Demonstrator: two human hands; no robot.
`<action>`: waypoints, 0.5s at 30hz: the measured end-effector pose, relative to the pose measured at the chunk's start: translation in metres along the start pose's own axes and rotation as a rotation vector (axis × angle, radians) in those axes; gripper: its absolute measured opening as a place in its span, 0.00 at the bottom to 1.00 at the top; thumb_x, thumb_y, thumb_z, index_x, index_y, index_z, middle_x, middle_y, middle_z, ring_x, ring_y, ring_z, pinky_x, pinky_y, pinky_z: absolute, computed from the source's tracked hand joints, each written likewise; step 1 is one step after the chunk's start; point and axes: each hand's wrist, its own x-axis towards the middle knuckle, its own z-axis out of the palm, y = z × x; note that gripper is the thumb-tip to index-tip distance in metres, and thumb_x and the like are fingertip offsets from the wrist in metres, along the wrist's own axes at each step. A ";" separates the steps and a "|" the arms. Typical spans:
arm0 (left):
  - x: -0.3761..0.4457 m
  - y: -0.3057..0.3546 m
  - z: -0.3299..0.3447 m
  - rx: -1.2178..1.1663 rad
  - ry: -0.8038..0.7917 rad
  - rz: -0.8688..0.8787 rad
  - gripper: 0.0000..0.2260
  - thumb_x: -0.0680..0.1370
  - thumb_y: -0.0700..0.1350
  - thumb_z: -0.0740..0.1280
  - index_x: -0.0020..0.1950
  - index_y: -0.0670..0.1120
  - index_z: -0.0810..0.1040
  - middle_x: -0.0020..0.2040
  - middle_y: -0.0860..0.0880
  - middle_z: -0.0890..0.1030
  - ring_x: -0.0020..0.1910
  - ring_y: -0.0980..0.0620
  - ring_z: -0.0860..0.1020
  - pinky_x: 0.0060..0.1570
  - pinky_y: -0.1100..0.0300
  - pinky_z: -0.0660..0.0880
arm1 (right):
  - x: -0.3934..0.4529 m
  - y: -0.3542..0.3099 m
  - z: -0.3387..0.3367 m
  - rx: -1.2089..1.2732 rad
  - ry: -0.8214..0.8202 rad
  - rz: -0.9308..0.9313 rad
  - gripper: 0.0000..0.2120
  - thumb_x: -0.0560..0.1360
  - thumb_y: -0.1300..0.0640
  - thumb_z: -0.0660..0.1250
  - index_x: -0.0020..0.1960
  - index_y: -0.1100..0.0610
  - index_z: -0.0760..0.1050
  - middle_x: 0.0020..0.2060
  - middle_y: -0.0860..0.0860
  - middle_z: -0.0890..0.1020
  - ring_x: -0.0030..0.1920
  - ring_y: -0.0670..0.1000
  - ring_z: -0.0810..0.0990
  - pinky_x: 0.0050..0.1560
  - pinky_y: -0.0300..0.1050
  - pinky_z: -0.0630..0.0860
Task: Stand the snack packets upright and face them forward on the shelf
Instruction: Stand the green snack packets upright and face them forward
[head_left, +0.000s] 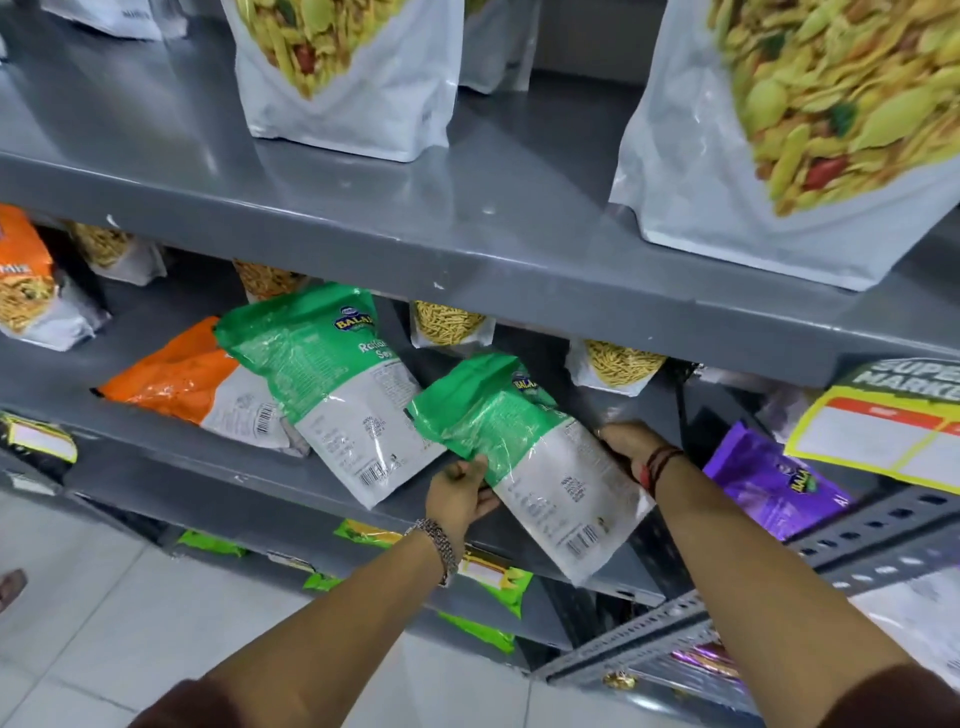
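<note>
A green-and-white snack packet (524, 457) lies tilted, back side up, over the front edge of the middle grey shelf (218, 462). My left hand (462, 493) pinches its left edge and my right hand (631, 441) grips its right edge. A second green-and-white packet (332, 384) lies flat on its face just to the left, barcode toward me. Further left an orange-and-white packet (192, 379) also lies flat, back up. Behind them stand small packets of yellow sev (449, 322), upright and facing forward.
Two big white pouches of mixed snacks (353, 73) (800, 130) stand on the upper shelf. A purple packet (769, 483) lies on the shelf to the right, under a yellow price sign (878, 426). Green packets (498, 577) fill the lower shelf. A perforated metal upright (675, 629) runs beside my right arm.
</note>
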 end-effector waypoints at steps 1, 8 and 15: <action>-0.001 0.001 -0.001 -0.025 0.004 0.012 0.10 0.77 0.43 0.64 0.37 0.44 0.68 0.44 0.40 0.76 0.39 0.47 0.77 0.31 0.63 0.81 | -0.004 0.002 0.001 0.066 0.013 0.015 0.05 0.71 0.65 0.63 0.38 0.62 0.75 0.34 0.56 0.76 0.32 0.52 0.73 0.33 0.42 0.68; -0.028 0.040 0.007 -0.008 -0.045 0.160 0.10 0.78 0.46 0.62 0.37 0.51 0.68 0.42 0.51 0.75 0.42 0.52 0.74 0.39 0.62 0.75 | -0.035 0.016 -0.006 0.401 0.168 -0.038 0.15 0.69 0.63 0.64 0.24 0.58 0.76 0.22 0.48 0.75 0.23 0.47 0.69 0.28 0.40 0.64; -0.029 0.086 0.026 0.109 -0.083 0.341 0.11 0.78 0.44 0.61 0.36 0.50 0.71 0.33 0.51 0.69 0.35 0.56 0.68 0.40 0.63 0.70 | -0.048 -0.003 -0.014 0.526 0.292 -0.224 0.13 0.70 0.66 0.59 0.44 0.57 0.80 0.43 0.53 0.81 0.45 0.51 0.77 0.51 0.48 0.76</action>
